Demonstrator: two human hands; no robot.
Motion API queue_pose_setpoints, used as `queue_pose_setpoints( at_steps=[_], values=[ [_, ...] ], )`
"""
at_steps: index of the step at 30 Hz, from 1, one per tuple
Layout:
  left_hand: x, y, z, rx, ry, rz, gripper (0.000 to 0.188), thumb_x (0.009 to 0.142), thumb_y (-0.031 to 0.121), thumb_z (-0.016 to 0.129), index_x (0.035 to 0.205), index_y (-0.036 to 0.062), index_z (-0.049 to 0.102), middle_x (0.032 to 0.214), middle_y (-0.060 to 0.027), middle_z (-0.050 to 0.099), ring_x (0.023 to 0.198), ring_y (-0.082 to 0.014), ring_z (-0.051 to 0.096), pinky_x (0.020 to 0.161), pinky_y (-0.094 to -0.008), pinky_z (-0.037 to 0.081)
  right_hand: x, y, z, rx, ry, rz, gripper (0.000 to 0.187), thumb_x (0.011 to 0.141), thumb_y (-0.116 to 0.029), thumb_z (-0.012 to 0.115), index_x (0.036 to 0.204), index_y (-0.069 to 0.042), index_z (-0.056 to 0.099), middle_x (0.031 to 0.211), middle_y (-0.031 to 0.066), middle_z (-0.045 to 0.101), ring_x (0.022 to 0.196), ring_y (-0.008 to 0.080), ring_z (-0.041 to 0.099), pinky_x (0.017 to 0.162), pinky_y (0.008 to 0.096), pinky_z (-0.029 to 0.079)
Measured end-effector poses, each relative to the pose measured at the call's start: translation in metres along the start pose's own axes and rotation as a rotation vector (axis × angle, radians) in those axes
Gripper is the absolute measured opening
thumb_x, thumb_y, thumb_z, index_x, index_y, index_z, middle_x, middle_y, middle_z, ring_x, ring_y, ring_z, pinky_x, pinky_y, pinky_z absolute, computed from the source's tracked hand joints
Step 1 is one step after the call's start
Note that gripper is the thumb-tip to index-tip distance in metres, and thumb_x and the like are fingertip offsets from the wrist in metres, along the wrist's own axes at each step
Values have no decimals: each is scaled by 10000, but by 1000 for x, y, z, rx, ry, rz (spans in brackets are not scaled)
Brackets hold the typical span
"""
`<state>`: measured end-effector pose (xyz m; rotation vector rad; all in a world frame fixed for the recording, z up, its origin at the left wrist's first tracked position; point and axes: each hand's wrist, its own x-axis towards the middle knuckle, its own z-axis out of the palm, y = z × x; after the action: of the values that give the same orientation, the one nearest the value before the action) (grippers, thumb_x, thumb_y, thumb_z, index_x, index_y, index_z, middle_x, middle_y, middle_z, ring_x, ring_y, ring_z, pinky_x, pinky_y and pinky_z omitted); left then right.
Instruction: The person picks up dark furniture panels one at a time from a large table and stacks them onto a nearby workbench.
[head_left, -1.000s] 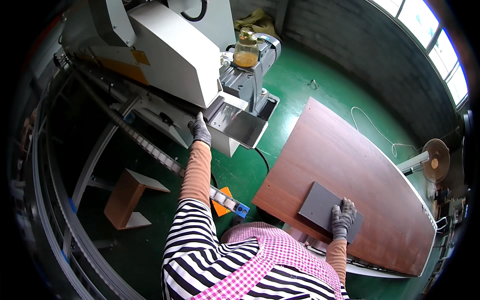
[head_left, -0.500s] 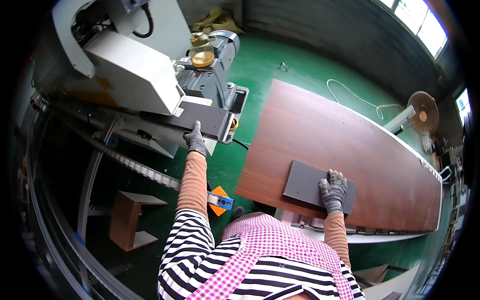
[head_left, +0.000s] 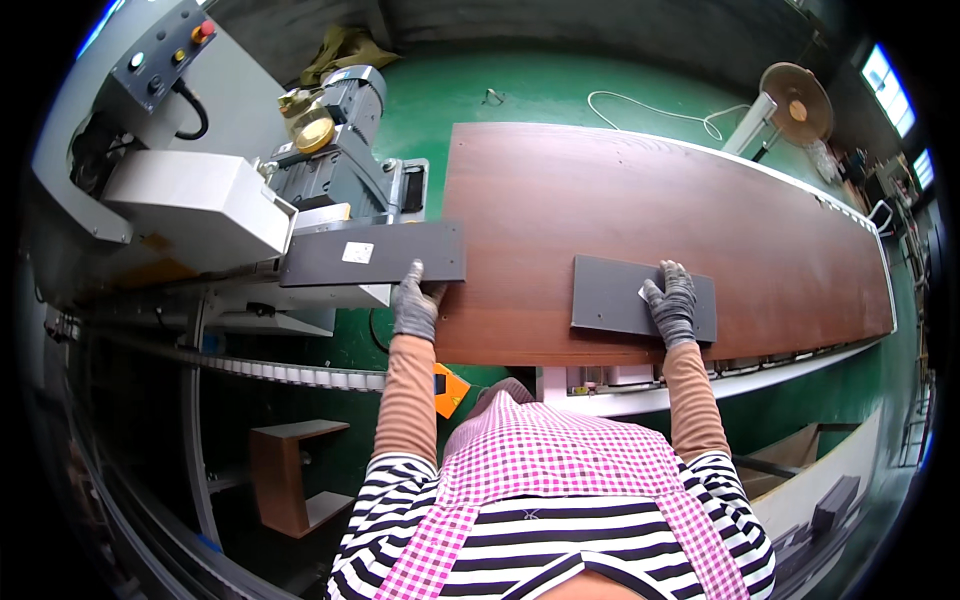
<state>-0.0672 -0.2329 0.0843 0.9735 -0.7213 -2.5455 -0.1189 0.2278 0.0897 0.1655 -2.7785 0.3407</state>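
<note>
My left hand (head_left: 415, 305), in a grey work glove, grips a dark grey panel (head_left: 400, 250) by its near right corner. Its thumb lies on top and the fingers go under, partly hidden. A white label sits on that panel, whose left end is by the machine's white housing (head_left: 205, 205) and whose right end reaches over the brown tabletop (head_left: 560, 200). Gloved too, my right hand (head_left: 675, 305) rests flat on a second dark grey panel (head_left: 610, 300) on the tabletop, fingers stretched towards its far edge. Something small and white shows by that thumb.
Behind the left panel stand a grey motor (head_left: 350, 150) and an oil cup (head_left: 312, 130). A roller rail (head_left: 290, 375) runs at the lower left, above a brown box-like piece (head_left: 280, 480). An orange object (head_left: 450, 390) is below the tabletop. A fan (head_left: 797, 103) stands far right.
The left panel has come rightward out of the machine with my left hand, baring its label and reaching over the tabletop. My view has turned; my right hand stays on its panel.
</note>
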Motion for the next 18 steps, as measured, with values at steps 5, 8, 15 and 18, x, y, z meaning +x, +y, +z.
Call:
queue_pose_setpoints(
  at_steps=[5, 8, 15, 18],
  values=[
    [-73, -61, 20, 82, -34, -90, 252, 823, 83, 684, 1046, 66, 568, 990, -84, 611, 896, -254, 624, 742, -477, 571, -28, -81, -18, 729, -66, 120, 420, 832, -257, 652, 1176, -35, 559, 1081, 168, 609, 981, 256, 604, 852, 347, 489],
    [-104, -94, 27, 113, -23, -186, 271, 823, 85, 688, 1061, 50, 564, 1014, -82, 605, 950, -253, 606, 780, -484, 560, -47, -132, -15, 1070, -142, 111, 394, 870, -251, 625, 1175, -16, 542, 1024, 142, 618, 926, 218, 609, 824, 344, 498],
    [-156, -132, 34, 134, -200, -360, 299, 844, 80, 663, 1111, 37, 536, 1019, -105, 608, 933, -255, 623, 826, -445, 562, -58, -145, -20, 1246, -258, 542, 446, 850, -240, 652, 1200, -1, 514, 1026, 140, 625, 925, 212, 601, 824, 316, 493],
    [-164, -137, 33, 216, -251, -418, 283, 857, 65, 642, 1114, 41, 525, 1023, -108, 605, 935, -240, 621, 839, -438, 557, -60, -125, -43, 1478, -370, 590, 444, 835, -212, 667, 1192, 5, 518, 994, 115, 625, 885, 176, 592, 806, 299, 495]
  ],
)
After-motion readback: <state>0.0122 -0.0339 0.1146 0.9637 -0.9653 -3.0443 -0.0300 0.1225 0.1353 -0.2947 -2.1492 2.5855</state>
